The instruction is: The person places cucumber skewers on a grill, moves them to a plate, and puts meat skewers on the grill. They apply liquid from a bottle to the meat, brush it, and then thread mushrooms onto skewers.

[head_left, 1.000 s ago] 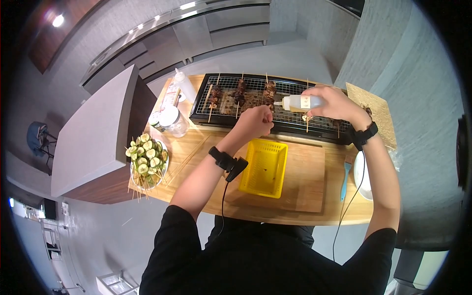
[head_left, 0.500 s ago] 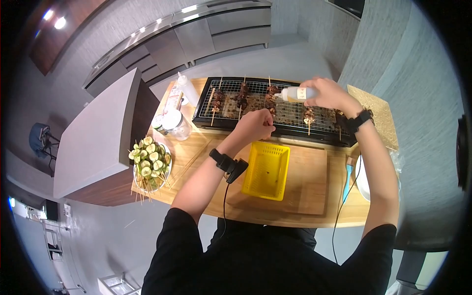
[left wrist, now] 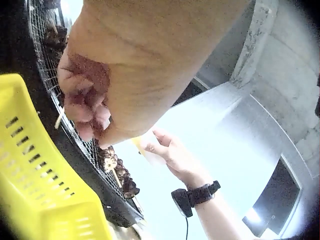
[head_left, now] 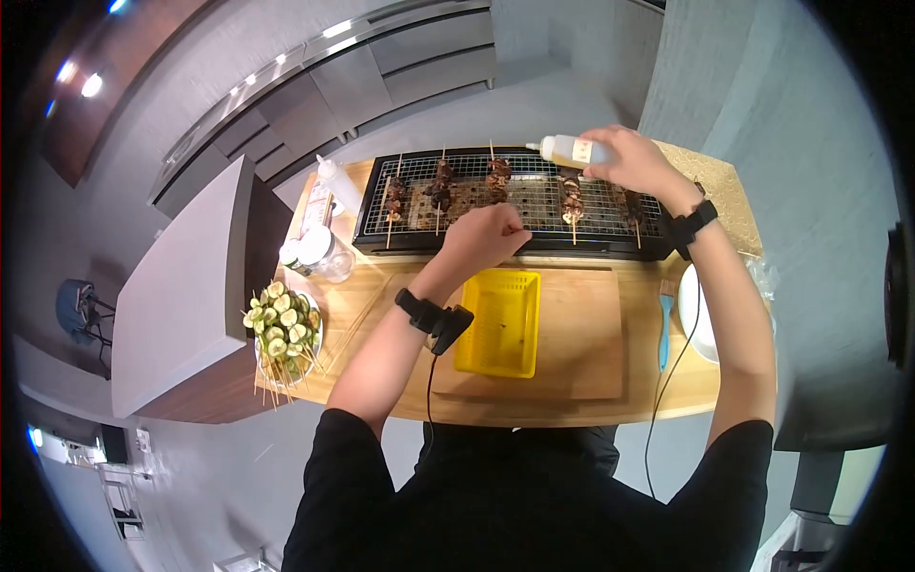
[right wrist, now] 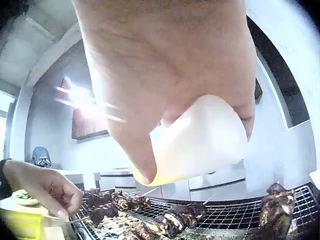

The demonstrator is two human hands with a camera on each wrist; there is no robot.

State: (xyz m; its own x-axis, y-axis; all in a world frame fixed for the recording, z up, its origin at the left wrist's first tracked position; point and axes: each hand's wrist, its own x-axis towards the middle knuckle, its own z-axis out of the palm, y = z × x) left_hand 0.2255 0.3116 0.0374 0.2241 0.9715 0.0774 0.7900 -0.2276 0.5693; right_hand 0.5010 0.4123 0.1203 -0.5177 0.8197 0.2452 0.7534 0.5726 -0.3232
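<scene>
My left hand (head_left: 481, 238), fingers curled, is at the grill's near edge, pinching the near end of a meat skewer (head_left: 498, 176); in the right wrist view the stick runs from its fingertips. My right hand (head_left: 634, 167) grips a squeeze bottle (head_left: 569, 150) over the far side of the grill (head_left: 534, 202), tilted sideways with its nozzle pointing left. The right wrist view shows the bottle (right wrist: 200, 142) under my palm, above the browned meat (right wrist: 175, 220). Other meat skewers (head_left: 441, 186) lie across the wire rack.
A yellow basket (head_left: 498, 357) stands on a wooden board (head_left: 581, 343) before the grill. On the left are a plate of cucumber skewers (head_left: 279, 319), a jar (head_left: 326, 255) and a white bottle (head_left: 338, 184). On the right lie a blue brush (head_left: 664, 329) and a white plate (head_left: 701, 329).
My right hand has moved the bottle away from me, from over the middle of the skewer to the grill's far edge. My left hand stays by the near edge; the head view has shifted slightly.
</scene>
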